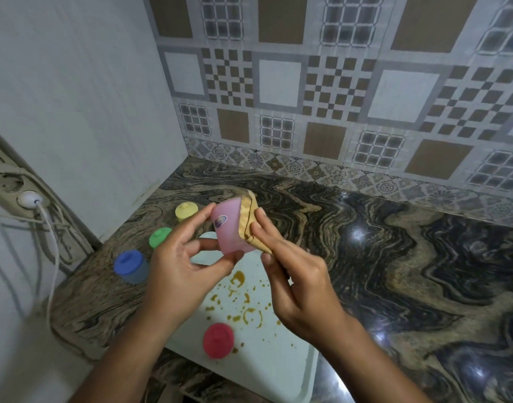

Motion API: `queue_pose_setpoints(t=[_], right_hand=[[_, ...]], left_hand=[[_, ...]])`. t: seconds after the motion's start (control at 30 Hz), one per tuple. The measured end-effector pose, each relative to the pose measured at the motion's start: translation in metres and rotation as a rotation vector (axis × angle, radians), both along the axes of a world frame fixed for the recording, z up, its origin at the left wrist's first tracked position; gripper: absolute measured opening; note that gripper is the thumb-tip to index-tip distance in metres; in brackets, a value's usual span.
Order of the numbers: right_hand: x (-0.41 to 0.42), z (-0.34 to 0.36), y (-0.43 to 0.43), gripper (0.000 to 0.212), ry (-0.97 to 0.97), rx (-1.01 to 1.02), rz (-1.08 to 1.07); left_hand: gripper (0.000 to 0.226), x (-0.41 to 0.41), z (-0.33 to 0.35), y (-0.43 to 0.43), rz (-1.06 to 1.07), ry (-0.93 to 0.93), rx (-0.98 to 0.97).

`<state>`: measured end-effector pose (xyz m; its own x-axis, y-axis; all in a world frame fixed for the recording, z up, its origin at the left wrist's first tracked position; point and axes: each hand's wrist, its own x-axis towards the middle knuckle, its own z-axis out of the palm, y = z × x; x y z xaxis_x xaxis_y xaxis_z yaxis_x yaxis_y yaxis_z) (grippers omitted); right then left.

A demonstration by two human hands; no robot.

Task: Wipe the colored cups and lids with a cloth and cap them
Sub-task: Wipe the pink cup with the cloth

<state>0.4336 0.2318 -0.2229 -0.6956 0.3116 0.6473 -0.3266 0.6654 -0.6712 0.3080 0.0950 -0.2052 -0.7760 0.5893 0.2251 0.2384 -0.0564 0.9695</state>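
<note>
My left hand [179, 257] grips a pink cup [230, 228] by its side, holding it above the tray. My right hand [293, 269] pinches a yellow cloth [249, 219] and presses it against the cup's right side and rim. A red lid [218, 340] lies on the pale tray [278, 359], among brown stains. Three capped cups stand on the counter to the left: a blue cup [131, 266], a green cup [159, 237] partly hidden by my left hand, and a yellow cup [186, 210].
The marbled counter [394, 257] stretches right, meeting a tiled wall behind. A white wall closes the left side. A power strip with a white plug [28, 199] and hanging cables sits at the far left.
</note>
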Motion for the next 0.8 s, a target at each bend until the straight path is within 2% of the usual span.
queue_pose_setpoints(t=[0.27, 0.47, 0.57, 0.7, 0.8], right_hand=[[0.02, -0.024, -0.015, 0.039, -0.062, -0.023, 0.046], [0.023, -0.044, -0.028, 0.04, -0.1, -0.125, 0.039], [0.021, -0.039, -0.024, 0.039, -0.101, -0.216, -0.015], [0.015, -0.023, -0.014, 0.038, -0.076, -0.336, -0.064], [0.008, 0.0, -0.009, 0.04, -0.016, -0.342, -0.084]], left_hand=[[0.086, -0.011, 0.004, -0.002, 0.054, -0.029, 0.076], [0.085, -0.011, 0.004, -0.009, -0.006, -0.035, 0.088], [0.081, -0.01, 0.003, -0.012, -0.041, -0.083, 0.133], [0.089, -0.007, 0.004, -0.013, -0.063, -0.054, 0.128], [0.093, -0.004, 0.007, -0.013, -0.081, -0.053, 0.098]])
